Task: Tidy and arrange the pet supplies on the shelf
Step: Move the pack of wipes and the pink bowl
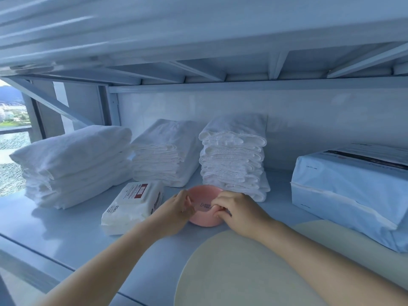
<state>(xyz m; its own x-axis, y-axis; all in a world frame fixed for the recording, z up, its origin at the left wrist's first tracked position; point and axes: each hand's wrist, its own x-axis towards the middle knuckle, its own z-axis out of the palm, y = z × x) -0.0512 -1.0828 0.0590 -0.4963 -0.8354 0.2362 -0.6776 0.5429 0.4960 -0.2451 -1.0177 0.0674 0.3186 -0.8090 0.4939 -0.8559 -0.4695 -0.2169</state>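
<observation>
Pink bowl (203, 198) sits on shelf (66, 230) beside wipes (130, 205). Left hand (176, 212) and right hand (239, 214) each pinch its rim, likely steadying placement.

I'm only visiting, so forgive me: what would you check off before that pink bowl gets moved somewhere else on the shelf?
1. Left hand grips the pink bowl at its rim: ok.
2. Right hand pinches the opposite rim: ok.
3. Bowl empty: ok, nothing shows inside.
4. Wipes pack apart from the bowl: cannot tell, the left hand hides the gap.
5. Bare shelf to set it on: ok, left of the wipes pack.
</observation>
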